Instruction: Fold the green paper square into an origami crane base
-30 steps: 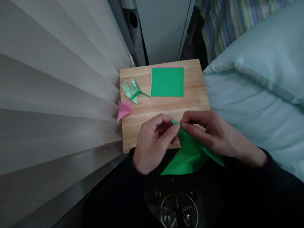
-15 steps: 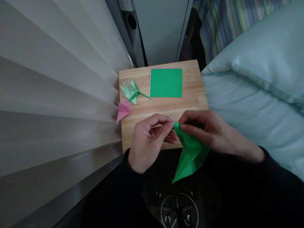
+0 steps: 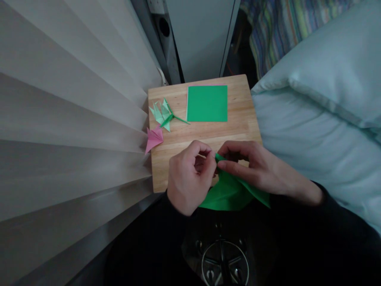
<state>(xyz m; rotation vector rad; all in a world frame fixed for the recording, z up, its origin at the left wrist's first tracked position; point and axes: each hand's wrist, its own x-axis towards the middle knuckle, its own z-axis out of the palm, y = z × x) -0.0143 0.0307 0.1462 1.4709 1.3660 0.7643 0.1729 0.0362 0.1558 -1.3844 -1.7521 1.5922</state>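
Note:
Both hands hold a partly folded sheet of green origami paper (image 3: 230,194) over the near edge of the small wooden table. My left hand (image 3: 192,172) pinches its upper corner between thumb and curled fingers, which hide part of the paper. Just beside it, my right hand (image 3: 251,163) grips the same corner between thumb and forefinger. The paper's lower part spreads out below both hands. A stack of square green paper (image 3: 207,103) lies flat farther back on the table. To its left are folded pieces: pale green (image 3: 160,113), darker green (image 3: 168,119) and pink (image 3: 154,138).
The wooden table (image 3: 238,131) stands between a pleated white curtain (image 3: 89,119) at left and pale blue-green bedding (image 3: 297,127) at right. A grey cabinet (image 3: 199,39) is behind it. Below my hands shows a round metal chair base (image 3: 225,262).
The green paper has turned and now spreads sideways beneath my hands, where before a point hung down. My left fingers have curled in tighter, and both hands have drawn together at the corner.

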